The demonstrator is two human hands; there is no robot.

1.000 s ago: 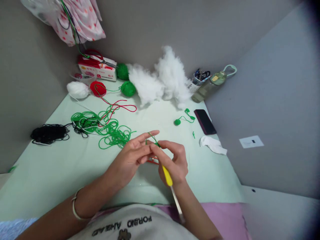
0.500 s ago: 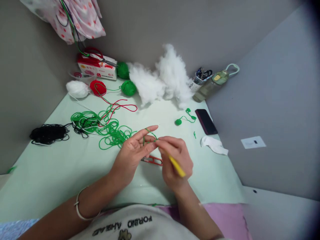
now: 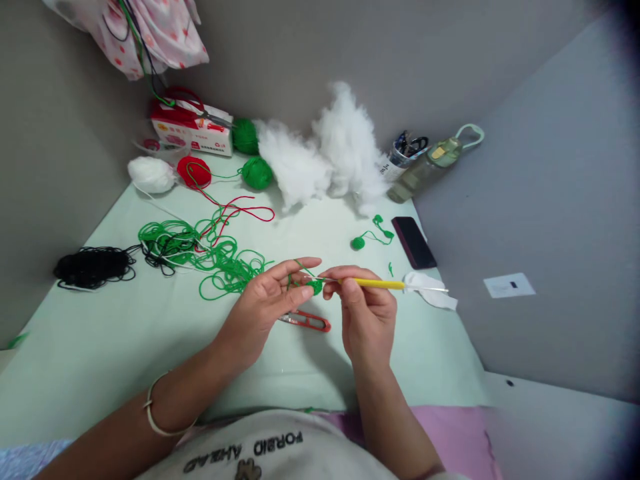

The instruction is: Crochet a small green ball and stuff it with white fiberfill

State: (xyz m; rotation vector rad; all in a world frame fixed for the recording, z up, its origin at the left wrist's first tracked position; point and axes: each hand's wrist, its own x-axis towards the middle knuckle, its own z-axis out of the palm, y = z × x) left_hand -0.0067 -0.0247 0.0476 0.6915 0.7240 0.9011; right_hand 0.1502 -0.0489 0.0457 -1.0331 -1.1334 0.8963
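My left hand pinches a small green crochet piece, with green yarn looped over its raised index finger. My right hand grips a yellow-handled crochet hook that lies almost level, its tip at the green piece and its metal end pointing right. The yarn runs left to a loose green tangle on the pale green table. Red thread snips lie on the table just below my hands.
At the back lie white stuffing, green yarn balls, a red ball, a white ball and a red-white box. Black yarn is at left. A phone, bottle, white scrap and small green pieces are at right.
My right hand turned the hook from pointing down toward me to lying level, pointing right. The red snips, partly hidden before, now show below my hands. The left hand stayed put.
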